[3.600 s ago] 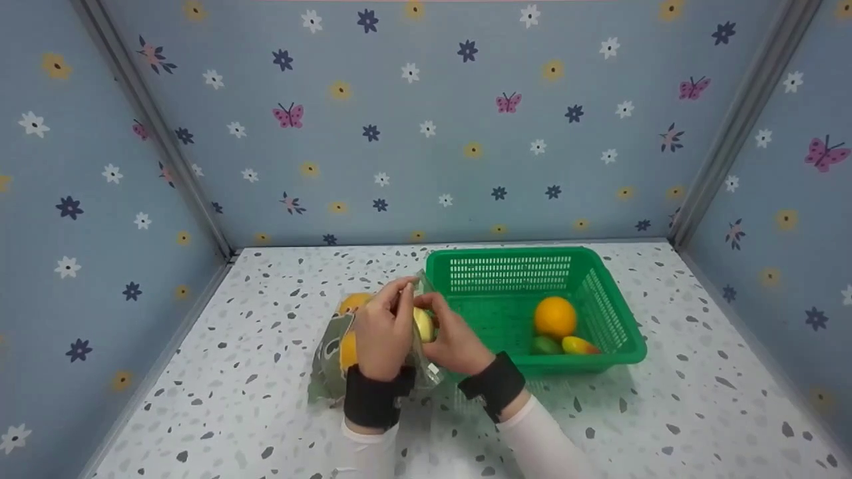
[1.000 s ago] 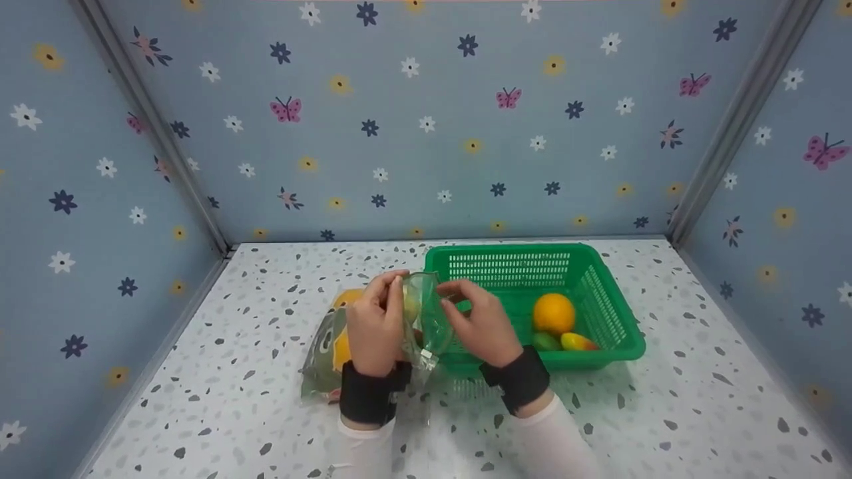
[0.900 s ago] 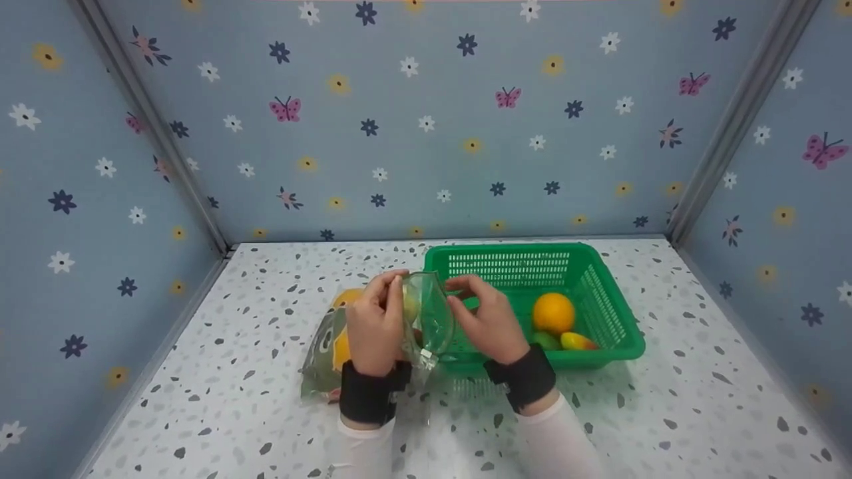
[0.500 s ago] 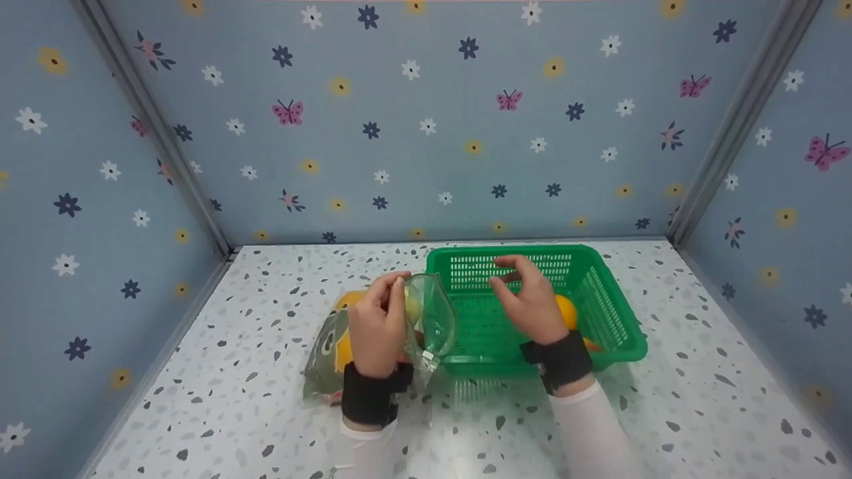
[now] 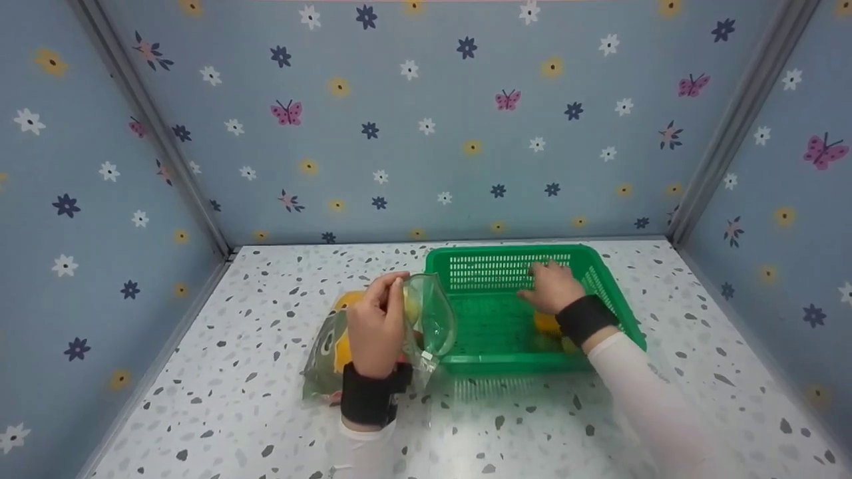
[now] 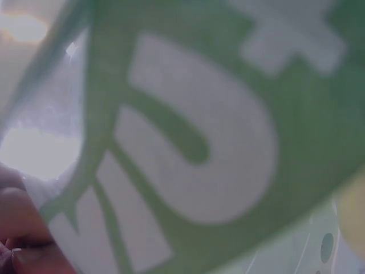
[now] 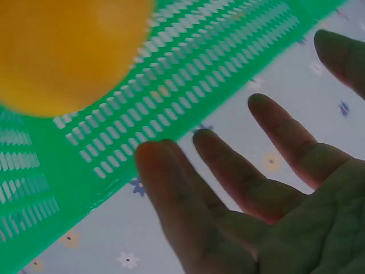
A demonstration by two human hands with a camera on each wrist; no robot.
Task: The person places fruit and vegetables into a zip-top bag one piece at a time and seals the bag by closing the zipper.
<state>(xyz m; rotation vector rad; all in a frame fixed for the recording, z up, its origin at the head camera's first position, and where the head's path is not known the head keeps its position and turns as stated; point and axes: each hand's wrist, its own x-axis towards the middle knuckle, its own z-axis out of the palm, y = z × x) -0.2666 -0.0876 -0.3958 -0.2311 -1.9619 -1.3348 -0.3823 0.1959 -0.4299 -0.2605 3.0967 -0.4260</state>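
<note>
My left hand (image 5: pixel 376 332) pinches the upper edge of a clear zip bag (image 5: pixel 323 359), whose mouth gapes toward the basket. Orange and yellow fruits show through its plastic. The left wrist view is filled by the bag's green and white print (image 6: pixel 239 154), with fingertips (image 6: pixel 23 217) at lower left. My right hand (image 5: pixel 556 289) hangs over the right part of the green basket (image 5: pixel 489 362), fingers spread and holding nothing. Just below it sits an orange (image 5: pixel 547 324), partly covered by the hand and wrist; in the right wrist view the orange (image 7: pixel 68 51) is apart from the fingers.
The basket's slotted walls and raised rim stand right beside the bag's mouth. A yellowish fruit (image 5: pixel 570 344) shows slightly under my right wrist. Flower-patterned panels (image 5: pixel 466 133) enclose the speckled table (image 5: pixel 266 406) at the back and sides.
The right hand has left the bag's mouth, letting go of the pale yellow fruit inside it, and moved right over the orange in the basket. My left hand keeps its hold on the bag.
</note>
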